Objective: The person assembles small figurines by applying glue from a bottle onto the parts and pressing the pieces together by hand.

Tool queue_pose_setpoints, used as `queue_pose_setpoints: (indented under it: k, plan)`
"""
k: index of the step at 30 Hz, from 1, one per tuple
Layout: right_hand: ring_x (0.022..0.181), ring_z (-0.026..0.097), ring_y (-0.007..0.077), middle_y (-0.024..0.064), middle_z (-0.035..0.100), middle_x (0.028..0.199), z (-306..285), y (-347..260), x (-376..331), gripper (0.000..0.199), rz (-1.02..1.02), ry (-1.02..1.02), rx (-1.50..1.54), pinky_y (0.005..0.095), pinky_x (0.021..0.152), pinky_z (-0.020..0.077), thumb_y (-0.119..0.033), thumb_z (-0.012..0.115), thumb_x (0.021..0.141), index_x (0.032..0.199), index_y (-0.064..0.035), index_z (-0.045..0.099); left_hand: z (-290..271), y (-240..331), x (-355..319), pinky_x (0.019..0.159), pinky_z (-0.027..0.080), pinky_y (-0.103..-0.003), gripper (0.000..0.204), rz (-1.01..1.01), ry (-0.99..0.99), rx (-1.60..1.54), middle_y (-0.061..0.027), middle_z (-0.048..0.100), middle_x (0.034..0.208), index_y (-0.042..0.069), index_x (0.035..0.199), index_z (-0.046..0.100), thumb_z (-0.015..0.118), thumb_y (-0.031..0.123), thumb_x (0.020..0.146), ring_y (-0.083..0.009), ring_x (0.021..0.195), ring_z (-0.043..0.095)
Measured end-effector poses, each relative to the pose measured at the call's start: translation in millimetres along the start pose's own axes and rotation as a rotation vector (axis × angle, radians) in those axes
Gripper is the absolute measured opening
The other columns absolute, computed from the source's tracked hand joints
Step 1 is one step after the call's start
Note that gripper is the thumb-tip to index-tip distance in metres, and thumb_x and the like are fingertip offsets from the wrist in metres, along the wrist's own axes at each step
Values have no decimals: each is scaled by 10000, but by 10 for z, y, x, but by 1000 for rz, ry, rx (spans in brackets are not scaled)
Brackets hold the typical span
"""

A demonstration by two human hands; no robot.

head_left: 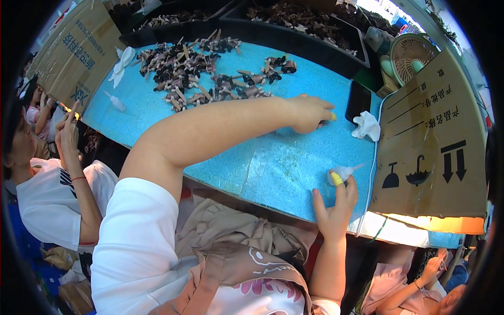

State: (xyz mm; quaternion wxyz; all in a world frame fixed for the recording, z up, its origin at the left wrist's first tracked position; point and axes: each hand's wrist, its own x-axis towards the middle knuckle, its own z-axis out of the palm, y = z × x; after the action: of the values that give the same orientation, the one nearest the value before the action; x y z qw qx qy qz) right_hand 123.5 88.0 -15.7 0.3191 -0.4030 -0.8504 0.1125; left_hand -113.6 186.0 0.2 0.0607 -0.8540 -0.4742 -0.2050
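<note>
My left arm reaches across the blue tabletop (273, 163), and my left hand (310, 113) is bent down at its right side. Its fingers are curled together, with a bit of something dark beneath them that I cannot make out. Nearer the front edge is my right hand (338, 202), thumb spread away from the fingers. Its fingertips are at a small translucent squeeze bottle (345, 172) with a thin pointed nozzle aimed right. Yellow wrapping shows on a finger of each hand. Several small dark and pinkish pieces with tan sticks (181, 68) lie heaped farther back.
Black trays (299, 31) of similar pieces line the back. Cardboard panels (433, 142) stand at both sides. A phone (359, 101), crumpled tissue (366, 126), white cable (376, 157) and fan (412, 58) are at right. Another bottle (116, 103) lies at left, near a co-worker (58, 194).
</note>
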Motion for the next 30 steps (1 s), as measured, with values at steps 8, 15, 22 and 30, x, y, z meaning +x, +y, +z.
queue_pose_setpoints:
  k: [8, 15, 22, 30]
  plan:
    - [898, 502, 319, 197, 475, 1012, 103, 156, -59, 248, -75, 157, 267, 347, 791, 407, 48, 506, 782, 1025, 0, 495, -517, 213, -299, 761, 439, -396, 317, -378, -466, -83, -184, 479, 1035, 92, 1012, 597, 629, 252, 741, -324, 905, 530]
    - [821, 527, 175, 125, 506, 1015, -61, 83, -240, 432, 337, 256, 923, 277, 725, 453, -6, 511, 806, 1211, 11, 362, -494, 686, -815, 673, 441, -265, 366, -548, 24, -1013, -76, 589, 905, 14, 1035, 521, 661, 191, 746, -147, 771, 557]
    - [551, 367, 92, 15, 406, 721, -414, -127, -354, 379, 557, 164, 1836, 250, 547, 301, -275, 413, 905, 1197, -35, 383, -432, 1447, -976, 642, 446, -218, 357, -888, -16, -1698, -40, 578, 986, 15, 1128, 467, 592, 134, 816, -83, 770, 528]
    - [497, 344, 74, -7, 376, 673, -363, -263, -538, 418, 306, 284, 1509, 234, 515, 265, -299, 514, 842, 1140, -30, 395, -140, 1652, -950, 797, 383, -250, 301, -683, 218, -1681, -68, 536, 987, 8, 1071, 439, 567, -20, 800, -102, 896, 484]
